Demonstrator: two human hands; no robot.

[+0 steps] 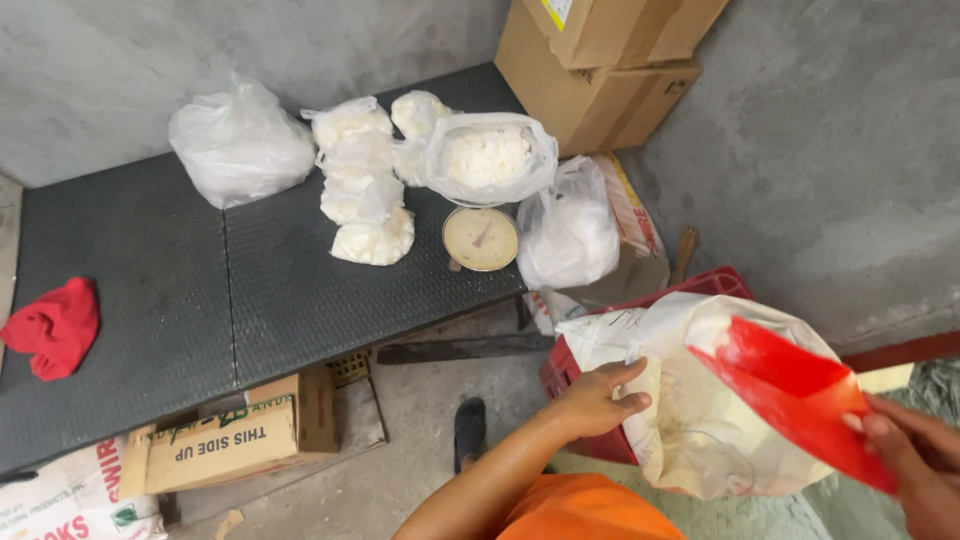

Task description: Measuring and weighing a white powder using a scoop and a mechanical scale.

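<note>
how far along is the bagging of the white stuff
Done, it appears: several small filled clear plastic bags lie on the dark metal table. In hand: an open bag sits on the round dial scale; left hand holds the big white sack, right hand a red scoop. Left: the sack's contents, amount unclear.

Right hand [915,465] partly out of frame

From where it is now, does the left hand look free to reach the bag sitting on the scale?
Probably not at once. The left hand grips the rim of the big white sack, and the bag on the scale sits farther off on the dark table; nothing blocks the way between.
</note>
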